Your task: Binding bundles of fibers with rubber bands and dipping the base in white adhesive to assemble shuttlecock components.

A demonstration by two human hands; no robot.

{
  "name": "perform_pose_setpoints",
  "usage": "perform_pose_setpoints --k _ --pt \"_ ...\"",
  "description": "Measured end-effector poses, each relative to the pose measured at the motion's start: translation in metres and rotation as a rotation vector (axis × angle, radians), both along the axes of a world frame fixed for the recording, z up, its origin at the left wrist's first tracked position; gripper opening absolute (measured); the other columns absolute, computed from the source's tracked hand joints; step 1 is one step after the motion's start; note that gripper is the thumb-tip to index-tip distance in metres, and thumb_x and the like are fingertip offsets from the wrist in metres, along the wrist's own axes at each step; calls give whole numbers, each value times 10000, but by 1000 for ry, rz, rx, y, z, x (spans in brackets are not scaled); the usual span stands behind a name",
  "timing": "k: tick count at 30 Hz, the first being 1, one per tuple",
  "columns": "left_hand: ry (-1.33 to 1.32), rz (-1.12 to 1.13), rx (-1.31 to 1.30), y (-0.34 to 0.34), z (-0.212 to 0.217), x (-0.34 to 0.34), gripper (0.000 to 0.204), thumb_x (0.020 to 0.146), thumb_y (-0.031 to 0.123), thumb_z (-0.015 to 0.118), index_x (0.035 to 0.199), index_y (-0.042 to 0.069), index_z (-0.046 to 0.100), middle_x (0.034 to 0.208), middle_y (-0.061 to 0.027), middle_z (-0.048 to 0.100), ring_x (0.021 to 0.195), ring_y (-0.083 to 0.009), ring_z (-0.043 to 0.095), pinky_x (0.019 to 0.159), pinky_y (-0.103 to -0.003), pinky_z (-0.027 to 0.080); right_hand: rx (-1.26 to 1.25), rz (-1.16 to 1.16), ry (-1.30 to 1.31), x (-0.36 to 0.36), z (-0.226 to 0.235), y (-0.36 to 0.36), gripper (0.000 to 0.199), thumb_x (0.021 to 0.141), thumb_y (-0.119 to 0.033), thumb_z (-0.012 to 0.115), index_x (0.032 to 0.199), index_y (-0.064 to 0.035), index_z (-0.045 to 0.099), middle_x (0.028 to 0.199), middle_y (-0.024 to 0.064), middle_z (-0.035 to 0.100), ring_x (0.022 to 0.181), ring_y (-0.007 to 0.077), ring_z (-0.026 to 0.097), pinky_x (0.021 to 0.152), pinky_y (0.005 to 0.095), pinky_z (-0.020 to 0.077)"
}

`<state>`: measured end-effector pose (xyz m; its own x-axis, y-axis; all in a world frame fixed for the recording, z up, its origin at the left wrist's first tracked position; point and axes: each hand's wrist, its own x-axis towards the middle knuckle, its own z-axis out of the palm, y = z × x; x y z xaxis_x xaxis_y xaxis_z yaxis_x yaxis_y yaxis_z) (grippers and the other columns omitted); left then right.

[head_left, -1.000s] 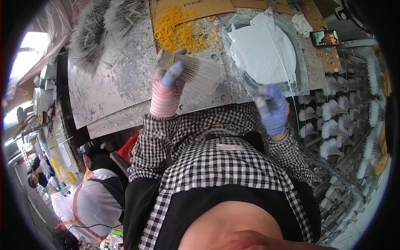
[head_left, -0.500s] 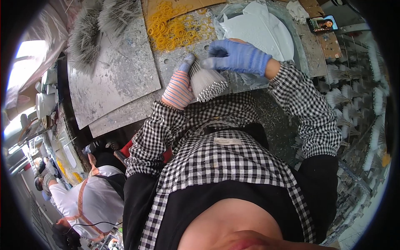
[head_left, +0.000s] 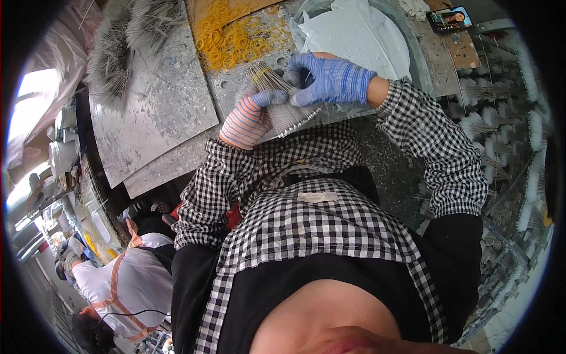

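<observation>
A fanned bundle of thin grey rods [head_left: 283,121] with white tips spreads toward my body, over the near edge of the worktable. Its narrow far end, wrapped by a yellow rubber band [head_left: 259,73], points away from me. My left hand [head_left: 249,120], in an orange-and-blue striped glove, is closed around the bundle's left side with the thumb laid across the top. At the right side, my right hand [head_left: 333,81], in a blue striped glove, has its thumb against the rods and its fingers curled. Part of its grip is hidden.
Loose yellow rubber bands [head_left: 236,38] lie beyond my hands. More rod bundles [head_left: 109,65] are at the far left on grey boards [head_left: 159,124]. A round basin with a white lid-like sheet [head_left: 354,41] and a phone [head_left: 450,20] are to the right. Another person [head_left: 127,289] is at lower left.
My left thumb has swung from pointing away to lying across the bundle. My right hand has lowered against the rods, and the banded narrow end now shows. The view has shifted slightly.
</observation>
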<state>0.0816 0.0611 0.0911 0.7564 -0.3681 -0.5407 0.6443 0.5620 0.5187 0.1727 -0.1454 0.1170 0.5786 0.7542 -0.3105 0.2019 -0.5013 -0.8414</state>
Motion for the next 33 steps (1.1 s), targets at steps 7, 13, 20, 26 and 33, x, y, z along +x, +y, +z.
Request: perform_pose_setpoints --k 7,13,20,26,33 --pt "-46 56 193 6 -20 3 314 800 -12 637 1104 -59 581 928 -140 688 855 -256 699 851 -384 610 -90 -40 -168 -18 10 1 461 740 -305 780 1092 -41 642 906 90 679 841 197 664 821 328 551" --pt "-138 102 274 5 -7 12 303 802 -70 667 1090 -28 583 936 -121 694 866 -227 709 780 -364 625 354 19 -645 -26 -10 -9 262 811 -140 735 1071 -110 713 1135 99 671 942 252 693 869 360 564" --pt "-768 -97 825 15 -40 15 268 834 -131 561 1094 -80 601 980 -153 695 870 -247 720 773 -382 633 121 110 -1182 -30 -5 -8 200 863 -202 694 1055 -194 751 1189 116 665 1048 286 658 853 385 555" --pt "-535 21 676 -3 -11 23 281 834 -131 585 1094 -23 606 890 -128 689 837 -228 709 744 -347 631 -303 1 -876 -37 23 4 224 867 -278 668 1057 -193 750 957 106 732 852 292 694 742 414 560" --pt "-396 259 460 -9 -8 41 280 853 -64 601 1127 -29 552 940 -116 677 847 -222 696 740 -325 625 -128 -225 -473 -15 14 2 346 801 -360 684 1055 -148 783 946 130 757 847 288 730 863 385 581"
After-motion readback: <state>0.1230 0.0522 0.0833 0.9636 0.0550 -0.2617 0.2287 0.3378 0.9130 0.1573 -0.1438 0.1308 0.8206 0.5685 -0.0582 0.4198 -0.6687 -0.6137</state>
